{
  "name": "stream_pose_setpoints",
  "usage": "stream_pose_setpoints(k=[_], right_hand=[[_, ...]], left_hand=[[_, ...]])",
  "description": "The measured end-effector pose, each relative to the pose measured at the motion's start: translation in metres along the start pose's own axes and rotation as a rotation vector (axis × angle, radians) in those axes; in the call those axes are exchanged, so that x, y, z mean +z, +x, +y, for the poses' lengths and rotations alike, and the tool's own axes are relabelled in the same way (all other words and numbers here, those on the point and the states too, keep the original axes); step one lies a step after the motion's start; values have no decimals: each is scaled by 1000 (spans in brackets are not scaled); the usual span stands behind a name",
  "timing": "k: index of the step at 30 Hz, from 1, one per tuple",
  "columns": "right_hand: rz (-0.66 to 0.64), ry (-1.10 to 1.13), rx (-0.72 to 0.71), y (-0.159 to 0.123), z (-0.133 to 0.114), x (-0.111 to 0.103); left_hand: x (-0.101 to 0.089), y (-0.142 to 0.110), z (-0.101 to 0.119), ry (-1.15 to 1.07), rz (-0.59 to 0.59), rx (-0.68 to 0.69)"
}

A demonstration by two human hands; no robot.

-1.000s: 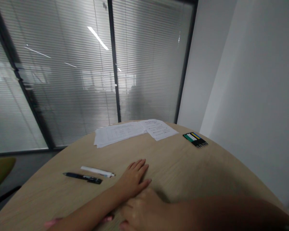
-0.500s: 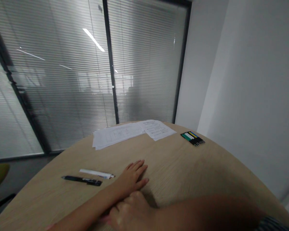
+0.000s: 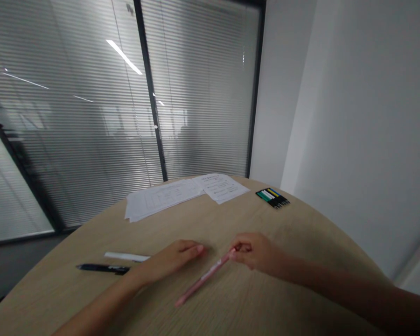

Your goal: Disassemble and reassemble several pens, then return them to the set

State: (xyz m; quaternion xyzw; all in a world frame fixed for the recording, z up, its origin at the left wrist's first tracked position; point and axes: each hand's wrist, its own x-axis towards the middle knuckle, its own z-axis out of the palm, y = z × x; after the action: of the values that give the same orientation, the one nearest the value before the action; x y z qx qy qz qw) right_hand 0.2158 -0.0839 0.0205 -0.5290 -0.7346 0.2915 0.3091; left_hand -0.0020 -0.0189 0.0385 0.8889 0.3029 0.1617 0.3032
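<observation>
Head view is showing two bare hands working over a round wooden table (image 3: 301, 266), and the hands are apart. The right hand (image 3: 254, 252) is pinching the top end of a pink pen (image 3: 205, 277) with its fingers, and the pen is slanting down and to the left, with its low tip close to the table top or on it. The left hand (image 3: 171, 259) is lying on the table with its fingers curled a little, pointing toward the pen but not touching it. Just beside the left wrist, a black pen (image 3: 103, 268) and a white pen (image 3: 126, 256) are lying side by side, and the arm is hiding their right ends. The step in hand seems to be holding the pink pen, and the next move seems to call for a firm pinch so the pen is not slipping. Far ahead, loose papers (image 3: 161, 200) and a printed sheet (image 3: 222, 188) are lying near the far edge, and a pack of colored pens (image 3: 272, 198) is sitting off to the right. Bare wood is stretching out to the right of the pink pen, and the table edge is curving along near a white wall (image 3: 353, 116).
</observation>
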Motion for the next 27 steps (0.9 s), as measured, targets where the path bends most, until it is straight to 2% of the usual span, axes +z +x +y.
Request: stream_pose_setpoints(k=[3, 6, 9, 11, 16, 19, 22, 25, 27], right_hand=[[25, 160, 65, 5, 10, -21], [100, 267, 27, 11, 14, -35], [169, 452, 20, 19, 14, -37], [182, 617, 31, 26, 13, -32], [176, 1139, 65, 43, -5, -10], [146, 1382, 252, 51, -18, -3], [144, 1497, 291, 58, -17, -6], [158, 1479, 249, 65, -2, -17], [151, 1439, 254, 70, 8, -23]], left_hand=[[8, 1, 1, -245, -302, 12], [22, 1, 4, -438, -390, -7], [37, 0, 7, -678, -371, -74], [45, 0, 8, -796, -311, -107], [58, 0, 4, -931, -149, -170], [61, 2, 0, -849, -91, -194], [56, 5, -6, -512, 9, -184], [43, 8, -17, -103, 126, -20], [34, 9, -25, -6, 170, 101]])
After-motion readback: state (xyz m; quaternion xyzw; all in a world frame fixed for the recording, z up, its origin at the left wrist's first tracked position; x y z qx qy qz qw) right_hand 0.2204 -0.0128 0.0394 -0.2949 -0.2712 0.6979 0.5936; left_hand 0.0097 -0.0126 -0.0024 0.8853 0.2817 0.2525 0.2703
